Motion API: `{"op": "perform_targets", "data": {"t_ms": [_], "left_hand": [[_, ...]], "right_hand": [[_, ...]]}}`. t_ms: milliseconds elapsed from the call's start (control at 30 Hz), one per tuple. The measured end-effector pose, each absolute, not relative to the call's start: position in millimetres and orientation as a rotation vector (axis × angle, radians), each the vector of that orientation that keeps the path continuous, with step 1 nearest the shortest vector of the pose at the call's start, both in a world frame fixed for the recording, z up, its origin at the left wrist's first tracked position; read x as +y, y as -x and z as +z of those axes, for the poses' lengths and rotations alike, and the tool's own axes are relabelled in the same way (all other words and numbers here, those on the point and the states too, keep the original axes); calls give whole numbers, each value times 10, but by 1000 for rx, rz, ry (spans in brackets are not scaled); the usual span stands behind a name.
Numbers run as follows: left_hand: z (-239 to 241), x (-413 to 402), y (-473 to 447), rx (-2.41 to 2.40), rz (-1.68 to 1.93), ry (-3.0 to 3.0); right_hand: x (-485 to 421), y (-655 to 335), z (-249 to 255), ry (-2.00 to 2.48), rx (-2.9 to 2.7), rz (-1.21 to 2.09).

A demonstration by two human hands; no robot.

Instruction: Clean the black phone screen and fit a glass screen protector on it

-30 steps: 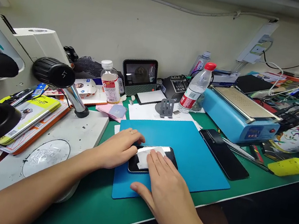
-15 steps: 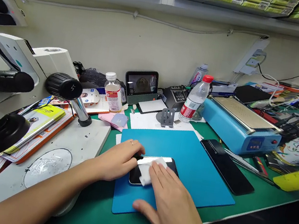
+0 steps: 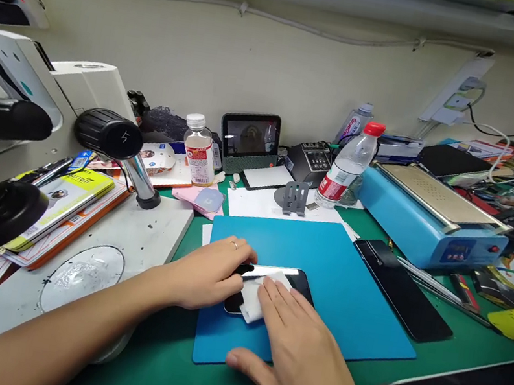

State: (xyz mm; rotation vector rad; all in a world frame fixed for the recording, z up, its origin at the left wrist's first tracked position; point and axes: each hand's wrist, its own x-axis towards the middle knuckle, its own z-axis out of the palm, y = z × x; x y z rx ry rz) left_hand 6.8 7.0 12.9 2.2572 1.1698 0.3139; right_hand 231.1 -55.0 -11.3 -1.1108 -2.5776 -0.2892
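So the green tabletop point(image 3: 146, 354) is pretty packed, with a blue mat point(image 3: 336, 278) on it. Next size down, hands: the right hand point(image 3: 300, 331) lies flat, fingers together, thumb sticking out sideways. The left hand point(image 3: 208, 273) curls at the left end of a dark phone point(image 3: 303, 284), thumb and forefinger apart, though I can't tell if they're actually pinching it. The phone lies flat on the mat, and a white wipe point(image 3: 252, 298) sits on top, under the right hand's fingers. Looks like a wiping step to me; I'd say the next move calls for even pressure and a steady phone.
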Motion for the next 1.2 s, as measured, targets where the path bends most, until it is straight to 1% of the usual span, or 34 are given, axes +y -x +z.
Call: {"op": "perform_targets", "data": {"t_ms": [133, 300, 500, 767, 933, 1100, 1200], "left_hand": [[117, 71, -57, 1180, 323, -2262], [125, 89, -53, 1166, 327, -2257], [110, 85, -51, 1163, 331, -2261], [112, 89, -34, 1159, 326, -2242], [104, 93, -17, 1170, 323, -2243], [120, 96, -16, 1156, 328, -2248], [117, 96, -13, 1142, 330, -2249]], "right_hand": [[-484, -2250, -83, 1135, -2623, -289], [-619, -2293, -58, 1129, -2595, -287], [-472, -2157, 112, 1180, -2603, -90], [-634, -2236, -62, 1205, -2626, -321], [-534, -2183, -39, 1226, -2665, -258], [-623, -2282, -60, 1219, -2612, -266], [-590, -2237, -18, 1226, -2612, -203]]}}
